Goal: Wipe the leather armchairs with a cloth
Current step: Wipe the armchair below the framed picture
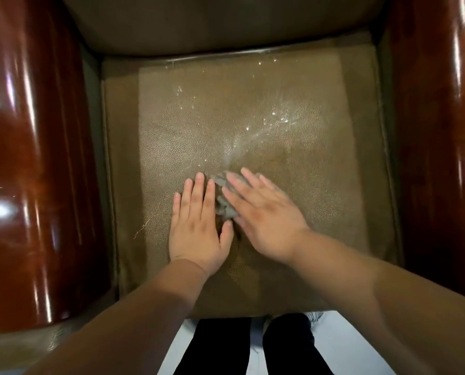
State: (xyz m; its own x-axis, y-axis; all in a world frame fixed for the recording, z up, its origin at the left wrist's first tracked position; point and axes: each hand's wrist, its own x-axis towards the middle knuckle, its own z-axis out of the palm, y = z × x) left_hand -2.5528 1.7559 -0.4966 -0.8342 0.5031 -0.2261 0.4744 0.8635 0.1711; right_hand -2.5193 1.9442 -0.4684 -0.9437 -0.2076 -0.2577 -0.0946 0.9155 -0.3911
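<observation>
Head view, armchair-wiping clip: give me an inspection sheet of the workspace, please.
Surface: brown leather seat cushion, with wet droplets and a streak toward the back.
Job's things: grey cloth, bunched, mostly under the right hand.
Clutter: nothing seen.
Hands: left hand flat on the cushion, fingers straight; right hand pressing the cloth, motion-blurred.
Cables: nothing seen.
Surroundings: glossy reddish wooden armrests both sides, backrest above, pale floor below.
</observation>
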